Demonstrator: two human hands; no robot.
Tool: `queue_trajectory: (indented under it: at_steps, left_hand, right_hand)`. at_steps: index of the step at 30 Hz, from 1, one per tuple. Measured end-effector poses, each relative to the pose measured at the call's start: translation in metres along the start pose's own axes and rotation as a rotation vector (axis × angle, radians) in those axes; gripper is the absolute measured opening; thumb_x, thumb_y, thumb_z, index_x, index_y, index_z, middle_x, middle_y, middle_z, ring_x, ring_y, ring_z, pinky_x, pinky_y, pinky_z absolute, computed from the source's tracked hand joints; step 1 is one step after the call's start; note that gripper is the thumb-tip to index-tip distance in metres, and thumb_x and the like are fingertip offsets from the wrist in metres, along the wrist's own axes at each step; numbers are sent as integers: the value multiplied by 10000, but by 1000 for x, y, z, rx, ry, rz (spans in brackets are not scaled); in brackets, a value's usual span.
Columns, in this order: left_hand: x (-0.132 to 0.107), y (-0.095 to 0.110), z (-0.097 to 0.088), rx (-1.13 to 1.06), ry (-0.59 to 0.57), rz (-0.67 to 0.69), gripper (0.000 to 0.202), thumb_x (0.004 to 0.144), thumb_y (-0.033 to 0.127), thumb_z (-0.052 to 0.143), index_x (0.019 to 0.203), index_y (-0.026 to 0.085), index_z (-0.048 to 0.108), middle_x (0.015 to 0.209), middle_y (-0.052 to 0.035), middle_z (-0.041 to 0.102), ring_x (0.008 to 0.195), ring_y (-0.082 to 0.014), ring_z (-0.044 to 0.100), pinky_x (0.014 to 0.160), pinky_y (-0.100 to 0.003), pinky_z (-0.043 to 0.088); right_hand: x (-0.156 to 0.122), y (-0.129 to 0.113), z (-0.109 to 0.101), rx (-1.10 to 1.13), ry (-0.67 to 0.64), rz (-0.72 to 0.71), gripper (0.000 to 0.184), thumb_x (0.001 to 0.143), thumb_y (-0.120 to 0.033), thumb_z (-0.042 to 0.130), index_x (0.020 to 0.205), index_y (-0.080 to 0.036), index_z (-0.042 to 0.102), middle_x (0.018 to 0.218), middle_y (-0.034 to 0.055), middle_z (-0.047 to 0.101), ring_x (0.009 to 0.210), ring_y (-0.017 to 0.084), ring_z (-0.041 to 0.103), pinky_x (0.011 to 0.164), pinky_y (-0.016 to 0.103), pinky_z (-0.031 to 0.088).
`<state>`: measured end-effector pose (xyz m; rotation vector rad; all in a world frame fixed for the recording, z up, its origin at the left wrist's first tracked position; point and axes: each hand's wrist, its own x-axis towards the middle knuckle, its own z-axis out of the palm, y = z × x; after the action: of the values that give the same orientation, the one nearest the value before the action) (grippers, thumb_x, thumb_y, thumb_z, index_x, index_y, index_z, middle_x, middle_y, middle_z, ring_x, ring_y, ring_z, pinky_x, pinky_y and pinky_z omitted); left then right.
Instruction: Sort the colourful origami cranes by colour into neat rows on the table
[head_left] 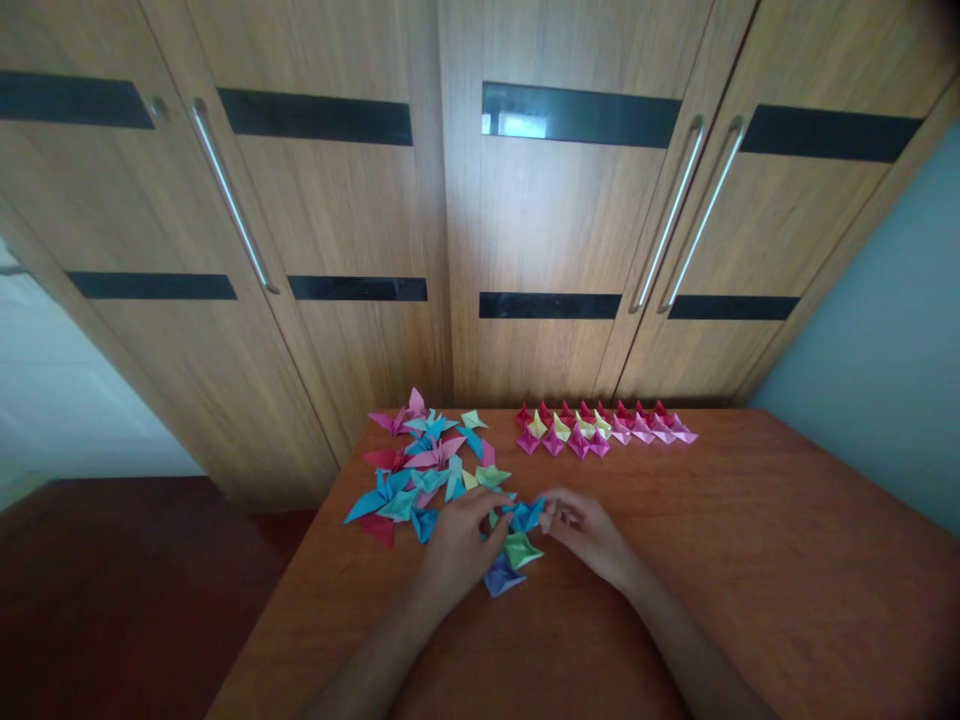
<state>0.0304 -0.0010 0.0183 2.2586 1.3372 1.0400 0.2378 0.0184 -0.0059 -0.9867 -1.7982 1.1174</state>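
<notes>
Blue pc. [526, 516] in L hand [459, 538] & R hand [585, 530] pinch; green pc. [520, 550] nearer, cranes [385, 492] L, wardrobe [337, 200] behind.

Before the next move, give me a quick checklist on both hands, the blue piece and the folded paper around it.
1. Both hands at the blue piece: ok, the left hand and right hand flank it with their fingertips.
2. Grip firm: cannot tell, the fingers hide the contact.
3. Space below the blue piece: not ok, the green piece and purple piece lie close.
4. Hands away from the rows at the back: ok.
5. Heap apart from the rows: ok, a gap shows.
6. Blue piece off the table: cannot tell.
</notes>
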Motion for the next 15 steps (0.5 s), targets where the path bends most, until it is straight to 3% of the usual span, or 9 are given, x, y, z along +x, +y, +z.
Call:
queue_trajectory:
  at_steps: [10, 15]
  left_hand:
    - [-11, -4, -3, 47, -33, 2, 225, 868, 185, 512, 1040, 238, 647, 956, -29, 670, 825, -156, 624, 740, -254, 487]
    - [-13, -5, -7, 87, -60, 11, 210, 889, 185, 469, 988, 230, 648, 932, -32, 667, 843, -165, 624, 737, -255, 486]
  right_hand:
    - [1, 10, -1, -94, 40, 29, 276, 823, -438, 570, 762, -175, 632, 608, -18, 558, 560, 106, 487, 523, 207, 361]
    - [3, 14, -22, -84, 219, 36, 305, 801, -469, 577, 707, -178, 588, 636, -6, 583, 610, 130, 532, 577, 229, 405]
